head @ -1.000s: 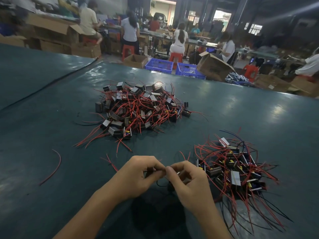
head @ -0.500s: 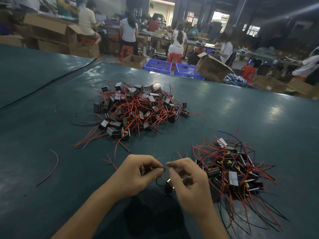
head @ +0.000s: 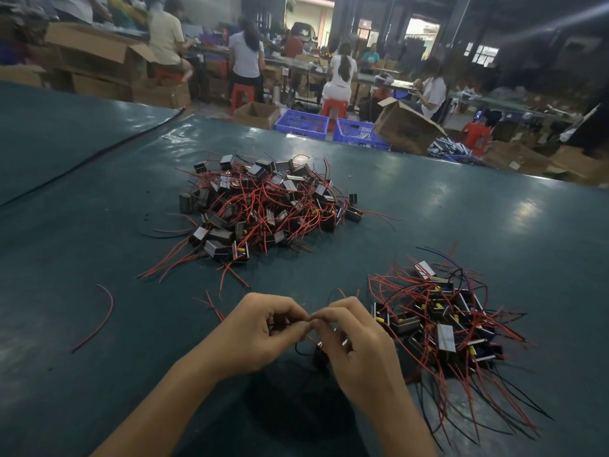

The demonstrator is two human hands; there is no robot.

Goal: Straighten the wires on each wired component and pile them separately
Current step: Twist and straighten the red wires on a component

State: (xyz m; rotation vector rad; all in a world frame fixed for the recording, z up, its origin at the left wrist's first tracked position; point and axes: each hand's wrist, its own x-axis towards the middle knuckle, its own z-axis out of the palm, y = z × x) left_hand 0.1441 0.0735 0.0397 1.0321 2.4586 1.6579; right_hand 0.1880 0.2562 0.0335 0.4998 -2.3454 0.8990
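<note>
**Two hands pinch one wire between two piles**

We see the left hand (head: 260, 334) and the right hand (head: 359, 351) close together over the dark green bench (head: 461, 219), fingertips nearly touching. Both are closed in a pinch on a thin red wire (head: 298, 321) that runs between them. A small dark block component (head: 321, 352) hangs under the right hand, mostly hidden, so we cannot tell how it is held.

We judge the component light, its block hard and stiff. The wire looks soft and bends easily, so it will keep a curve unless it is pulled through the fingers. A good place to hold is the block with one hand and the wire near its root with the other; a strong pull may hurt the joint.

The far pile of small black components with red wires (head: 263, 206) lies beyond the hands, tangled. The near pile of components with red and black wires (head: 445, 328) lies just beside the right hand. One loose red wire (head: 102, 318) lies apart on the left.

Behind the bench, two blue plastic crates (head: 303, 125) and an open cardboard box (head: 405, 127) stand on the floor; their contents are not clear to us.
</note>
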